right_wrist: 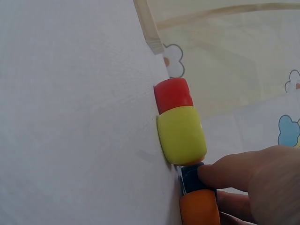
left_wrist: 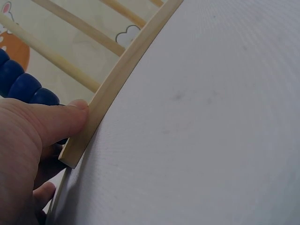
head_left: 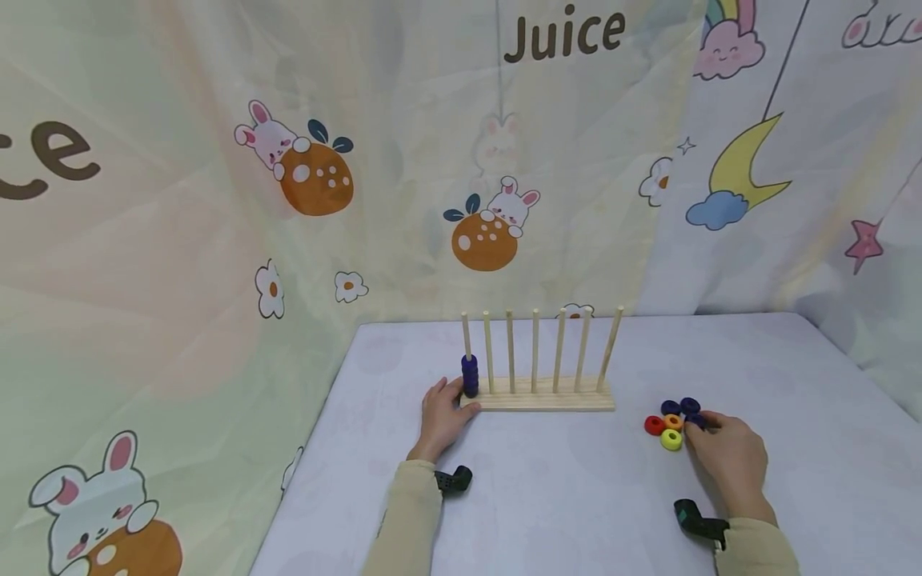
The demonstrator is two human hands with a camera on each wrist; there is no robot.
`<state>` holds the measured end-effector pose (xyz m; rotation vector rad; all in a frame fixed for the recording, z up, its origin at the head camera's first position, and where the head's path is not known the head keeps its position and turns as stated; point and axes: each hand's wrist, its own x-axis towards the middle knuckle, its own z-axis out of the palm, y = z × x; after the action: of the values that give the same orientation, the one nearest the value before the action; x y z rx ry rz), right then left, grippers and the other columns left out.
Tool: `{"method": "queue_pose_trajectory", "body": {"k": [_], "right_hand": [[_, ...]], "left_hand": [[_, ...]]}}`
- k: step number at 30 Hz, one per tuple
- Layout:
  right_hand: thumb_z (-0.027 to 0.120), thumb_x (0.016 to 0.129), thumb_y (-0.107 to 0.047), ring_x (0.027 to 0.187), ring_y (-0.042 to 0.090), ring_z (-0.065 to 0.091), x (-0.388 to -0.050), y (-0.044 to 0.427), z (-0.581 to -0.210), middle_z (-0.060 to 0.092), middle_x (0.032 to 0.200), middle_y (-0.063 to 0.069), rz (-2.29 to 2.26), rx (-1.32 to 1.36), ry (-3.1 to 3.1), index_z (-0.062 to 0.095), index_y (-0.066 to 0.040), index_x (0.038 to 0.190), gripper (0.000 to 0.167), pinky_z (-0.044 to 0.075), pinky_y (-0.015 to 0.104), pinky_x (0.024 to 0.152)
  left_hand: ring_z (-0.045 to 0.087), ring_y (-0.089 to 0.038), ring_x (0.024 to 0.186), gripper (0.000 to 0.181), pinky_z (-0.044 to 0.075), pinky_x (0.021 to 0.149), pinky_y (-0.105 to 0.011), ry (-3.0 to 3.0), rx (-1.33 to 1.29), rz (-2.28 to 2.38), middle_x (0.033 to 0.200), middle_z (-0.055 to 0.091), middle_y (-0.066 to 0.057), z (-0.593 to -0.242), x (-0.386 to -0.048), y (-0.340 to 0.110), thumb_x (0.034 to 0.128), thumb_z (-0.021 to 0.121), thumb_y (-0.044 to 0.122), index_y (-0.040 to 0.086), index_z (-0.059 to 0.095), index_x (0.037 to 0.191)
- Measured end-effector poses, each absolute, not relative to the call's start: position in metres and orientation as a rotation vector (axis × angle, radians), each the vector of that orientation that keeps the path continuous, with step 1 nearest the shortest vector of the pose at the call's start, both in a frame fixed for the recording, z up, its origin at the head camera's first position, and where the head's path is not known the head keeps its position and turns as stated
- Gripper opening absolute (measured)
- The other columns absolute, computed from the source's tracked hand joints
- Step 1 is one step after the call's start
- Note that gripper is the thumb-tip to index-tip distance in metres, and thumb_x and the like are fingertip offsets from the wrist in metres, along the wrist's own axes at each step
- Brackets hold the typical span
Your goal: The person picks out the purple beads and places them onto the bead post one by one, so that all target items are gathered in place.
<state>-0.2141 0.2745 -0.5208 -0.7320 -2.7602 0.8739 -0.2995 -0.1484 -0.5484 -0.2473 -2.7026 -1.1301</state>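
Observation:
A wooden peg stand (head_left: 540, 398) with a row of upright pegs stands on the table. Dark blue beads (head_left: 470, 376) are stacked on its leftmost peg. My left hand (head_left: 441, 418) grips the left end of the base, its thumb on the front edge in the left wrist view. To the right of the stand, my right hand (head_left: 731, 460) pinches a dark blue bead (right_wrist: 191, 178) at the edge of a small bead cluster. Around it lie a red bead (head_left: 654, 425), a yellow bead (head_left: 671, 439), an orange bead (right_wrist: 200, 208) and more dark blue beads (head_left: 671, 407).
A white cloth covers the table (head_left: 562, 488). Behind and to the left hangs a printed curtain (head_left: 403, 160) with rabbits and oranges. A black wrist device (head_left: 454, 480) sits at the left wrist, another black device (head_left: 699, 524) at the right.

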Motion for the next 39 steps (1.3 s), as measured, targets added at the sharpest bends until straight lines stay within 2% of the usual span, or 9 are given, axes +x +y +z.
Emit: {"method": "queue_pose_trajectory", "body": {"k": [9, 18, 22, 27, 34, 39], "right_hand": [[0.054, 0.094, -0.028, 0.107, 0.050, 0.050, -0.212, 0.274, -0.519, 0.057, 0.125, 0.032, 0.966, -0.745, -2.643, 0.053, 0.008, 0.132, 0.052, 0.039, 0.057, 0.084], [0.052, 0.097, -0.035, 0.115, 0.045, 0.046, -0.215, 0.268, -0.516, 0.054, 0.129, 0.029, 1.091, -0.778, -2.521, 0.051, 0.003, 0.137, 0.055, 0.039, 0.057, 0.089], [0.053, 0.097, -0.037, 0.116, 0.040, 0.045, -0.215, 0.264, -0.515, 0.056, 0.129, 0.025, 1.144, -0.759, -2.477, 0.054, 0.000, 0.136, 0.054, 0.041, 0.049, 0.084], [0.053, 0.097, -0.038, 0.109, 0.036, 0.046, -0.214, 0.259, -0.513, 0.058, 0.124, 0.024, 1.183, -0.723, -2.440, 0.056, 0.000, 0.134, 0.053, 0.036, 0.038, 0.073], [0.056, 0.096, -0.040, 0.112, 0.036, 0.046, -0.215, 0.251, -0.511, 0.057, 0.128, 0.024, 1.221, -0.708, -2.449, 0.056, -0.001, 0.134, 0.055, 0.037, 0.037, 0.074], [0.059, 0.094, -0.039, 0.106, 0.033, 0.047, -0.216, 0.243, -0.509, 0.060, 0.121, 0.023, 1.205, -0.665, -2.460, 0.058, -0.002, 0.131, 0.052, 0.035, 0.034, 0.072]], "left_hand": [[0.034, -0.035, 0.140, 0.057, 0.017, 0.116, -0.055, -2.702, -0.233, -1.146, 0.137, 0.059, -0.007, -0.547, -0.297, -0.148, 0.0863, 0.074, 0.028, 0.007, 0.057, 0.136], [0.033, -0.034, 0.141, 0.057, 0.018, 0.116, -0.055, -2.704, -0.220, -1.156, 0.136, 0.059, -0.007, -0.549, -0.298, -0.149, 0.0865, 0.074, 0.028, 0.007, 0.057, 0.137], [0.033, -0.034, 0.141, 0.057, 0.018, 0.116, -0.055, -2.705, -0.226, -1.147, 0.137, 0.059, -0.007, -0.550, -0.299, -0.149, 0.0865, 0.074, 0.028, 0.007, 0.057, 0.136], [0.034, -0.035, 0.140, 0.058, 0.019, 0.116, -0.056, -2.700, -0.230, -1.148, 0.137, 0.059, -0.008, -0.549, -0.298, -0.149, 0.0862, 0.074, 0.028, 0.006, 0.057, 0.136], [0.033, -0.035, 0.141, 0.058, 0.019, 0.116, -0.056, -2.706, -0.228, -1.158, 0.136, 0.059, -0.007, -0.547, -0.296, -0.149, 0.0860, 0.075, 0.028, 0.007, 0.057, 0.137], [0.033, -0.035, 0.141, 0.058, 0.019, 0.115, -0.056, -2.703, -0.222, -1.168, 0.135, 0.060, -0.007, -0.547, -0.296, -0.149, 0.0855, 0.075, 0.028, 0.007, 0.057, 0.137]]}}
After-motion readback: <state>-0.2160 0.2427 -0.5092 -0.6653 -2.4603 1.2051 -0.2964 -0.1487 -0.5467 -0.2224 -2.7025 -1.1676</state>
